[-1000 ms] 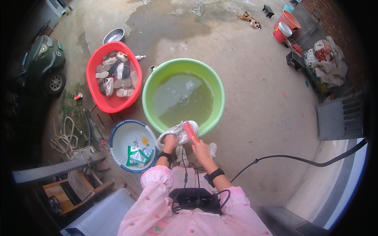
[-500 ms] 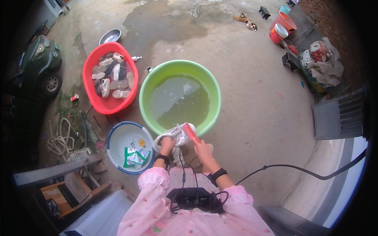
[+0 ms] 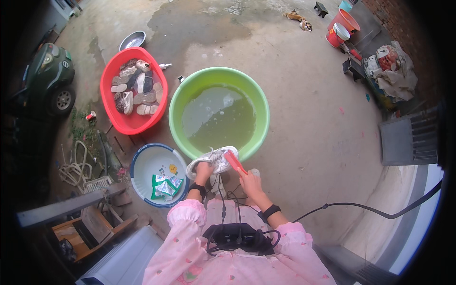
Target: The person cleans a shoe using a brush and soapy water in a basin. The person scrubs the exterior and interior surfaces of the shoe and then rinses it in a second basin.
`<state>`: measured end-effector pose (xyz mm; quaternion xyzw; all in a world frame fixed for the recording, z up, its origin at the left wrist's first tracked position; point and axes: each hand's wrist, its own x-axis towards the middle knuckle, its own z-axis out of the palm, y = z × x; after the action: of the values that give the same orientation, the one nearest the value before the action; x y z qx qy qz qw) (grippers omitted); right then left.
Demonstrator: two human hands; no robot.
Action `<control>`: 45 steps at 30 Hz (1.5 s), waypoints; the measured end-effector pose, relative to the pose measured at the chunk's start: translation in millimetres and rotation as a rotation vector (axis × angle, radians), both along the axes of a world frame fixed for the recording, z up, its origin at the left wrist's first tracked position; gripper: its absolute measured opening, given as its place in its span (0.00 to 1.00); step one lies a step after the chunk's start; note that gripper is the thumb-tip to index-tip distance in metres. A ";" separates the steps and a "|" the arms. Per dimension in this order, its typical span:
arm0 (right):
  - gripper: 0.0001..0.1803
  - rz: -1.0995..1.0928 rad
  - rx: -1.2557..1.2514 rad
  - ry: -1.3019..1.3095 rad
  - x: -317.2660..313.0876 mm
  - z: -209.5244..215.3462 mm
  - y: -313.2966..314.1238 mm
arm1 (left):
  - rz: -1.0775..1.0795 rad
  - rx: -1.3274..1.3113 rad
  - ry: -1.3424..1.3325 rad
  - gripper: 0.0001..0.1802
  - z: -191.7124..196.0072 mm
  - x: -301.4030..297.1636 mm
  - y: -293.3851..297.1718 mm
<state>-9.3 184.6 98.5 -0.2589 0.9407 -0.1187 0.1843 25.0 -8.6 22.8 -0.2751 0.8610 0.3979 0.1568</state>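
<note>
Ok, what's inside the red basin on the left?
The red basin is packed with shoes and sandals, several lying sole-up, in pale and dark colours. They cover most of its floor, so whether there is water or anything else beneath them cannot be seen.

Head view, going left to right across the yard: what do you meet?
Green toy car → red basin of shoes → green basin of water → orange bucket → grey metal grate.
</note>
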 end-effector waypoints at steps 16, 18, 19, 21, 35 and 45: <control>0.21 0.040 -0.011 0.073 -17.1 15.9 5.4 | -0.037 -0.075 0.054 0.20 -19.9 -0.1 -2.8; 0.20 0.004 -0.023 0.034 -21.6 26.9 -8.9 | -0.027 -0.087 0.081 0.21 -24.4 4.4 -3.7; 0.19 -0.035 -0.032 0.002 -22.6 30.2 -16.3 | -0.027 -0.097 0.068 0.21 -24.1 3.1 -2.6; 0.19 -0.042 -0.067 0.012 -17.4 9.5 -26.3 | -0.033 -0.106 0.059 0.21 -18.8 -4.1 1.1; 0.22 0.036 -0.066 0.023 -13.9 0.3 -23.3 | 0.011 -0.028 0.085 0.20 5.2 -6.2 2.3; 0.22 0.101 -0.081 0.074 0.9 29.7 -8.5 | -0.016 -0.042 0.042 0.22 -7.2 1.0 -0.9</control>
<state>-8.3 176.1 128.3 -0.3175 0.9270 -0.1378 0.1446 26.0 -9.6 15.6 -0.2631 0.8745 0.3841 0.1359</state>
